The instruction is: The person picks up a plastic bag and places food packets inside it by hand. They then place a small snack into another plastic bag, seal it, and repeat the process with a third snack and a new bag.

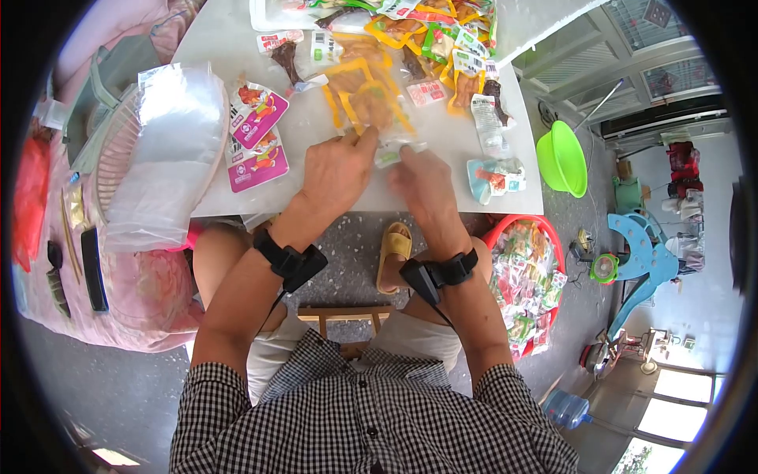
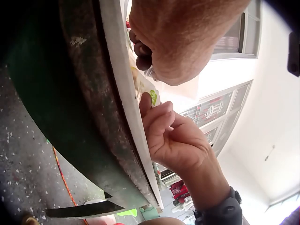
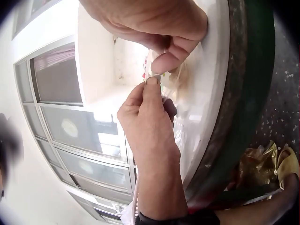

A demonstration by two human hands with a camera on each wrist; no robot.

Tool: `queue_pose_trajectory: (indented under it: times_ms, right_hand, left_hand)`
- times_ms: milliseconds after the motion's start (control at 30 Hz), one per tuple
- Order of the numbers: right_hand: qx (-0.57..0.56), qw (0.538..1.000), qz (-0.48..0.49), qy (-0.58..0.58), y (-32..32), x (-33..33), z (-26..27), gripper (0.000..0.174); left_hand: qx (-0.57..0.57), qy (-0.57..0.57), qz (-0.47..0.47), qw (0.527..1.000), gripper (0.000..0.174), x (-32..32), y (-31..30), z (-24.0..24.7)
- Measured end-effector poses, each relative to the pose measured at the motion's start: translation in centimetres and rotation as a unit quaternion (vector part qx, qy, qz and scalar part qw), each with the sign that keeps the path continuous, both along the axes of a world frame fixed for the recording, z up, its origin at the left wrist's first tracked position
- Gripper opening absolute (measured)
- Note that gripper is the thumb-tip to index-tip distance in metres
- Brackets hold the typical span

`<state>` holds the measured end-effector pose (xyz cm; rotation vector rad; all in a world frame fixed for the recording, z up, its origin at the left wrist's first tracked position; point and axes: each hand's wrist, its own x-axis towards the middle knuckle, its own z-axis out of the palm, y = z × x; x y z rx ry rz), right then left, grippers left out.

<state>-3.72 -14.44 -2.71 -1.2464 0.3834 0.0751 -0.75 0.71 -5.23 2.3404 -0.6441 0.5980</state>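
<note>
Over the table's near edge, my left hand (image 1: 339,166) and right hand (image 1: 426,182) work together on a snack packet (image 1: 388,155) with clear plastic and a green patch. In the right wrist view, the thumb and finger of my left hand (image 3: 152,112) pinch its edge, close to the fingertips of my right hand (image 3: 173,51). The left wrist view shows my right hand (image 2: 176,136) with curled fingers pinching the packet by its green patch (image 2: 153,97). Just beyond the hands lie yellow-edged snack pouches (image 1: 351,83), partly blurred.
Pink-and-white printed bags (image 1: 257,162) lie left of the hands, beside a stack of clear plastic bags (image 1: 162,150) on a basket. More snack packets (image 1: 466,71) cover the table's far side. A small packet (image 1: 496,180) lies at right. Below stands a red basin (image 1: 562,261) full of packets.
</note>
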Motion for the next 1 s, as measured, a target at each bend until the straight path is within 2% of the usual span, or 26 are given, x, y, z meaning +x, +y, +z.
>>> queue_pose_trajectory:
  times_ms: [67,167,367,467,567,667,767,867,967,1000]
  right_hand:
    - [-0.023,1.0,-0.019,0.009,-0.1,-0.2,0.0,0.025]
    - [-0.089,0.996,0.013,0.003,-1.0,-1.6,0.7,0.022]
    - [-0.132,0.991,-0.012,0.009,-2.0,-3.5,1.5,0.021]
    - [-0.137,0.989,-0.006,-0.056,-2.8,-4.0,0.4,0.021]
    - [-0.181,0.981,0.007,-0.061,-3.4,-5.0,1.2,0.022]
    - [-0.196,0.979,-0.035,-0.055,-3.3,-6.4,2.3,0.023]
    - [-0.231,0.973,-0.019,-0.002,-3.8,-7.9,2.5,0.024]
    - [-0.291,0.942,-0.021,-0.168,-1.6,-8.5,2.4,0.024]
    - [-0.475,0.834,0.02,-0.28,-2.3,-8.1,0.3,0.023]
    - [-0.481,0.83,0.02,-0.282,-2.2,-8.2,0.4,0.021]
  left_hand:
    - [0.0,-0.001,0.003,1.0,0.027,0.2,0.1,0.1]
    - [0.008,0.013,0.009,1.0,0.027,0.2,0.4,0.4]
    - [-0.001,0.012,-0.001,1.0,0.025,0.1,-0.1,-0.2]
    - [0.008,0.015,0.004,1.0,0.023,0.1,-0.1,0.0]
    - [-0.005,0.008,0.007,1.0,0.021,0.1,0.1,0.2]
    - [-0.021,-0.001,0.012,1.0,0.021,0.2,0.1,0.1]
    - [-0.027,0.009,0.007,1.0,0.02,0.1,0.1,0.3]
    - [-0.05,0.0,0.019,0.999,0.02,0.0,-0.1,0.3]
    - [-0.056,0.005,0.045,0.997,0.018,0.1,0.2,0.5]
    - [-0.057,-0.005,0.044,0.997,0.016,0.1,0.2,0.4]
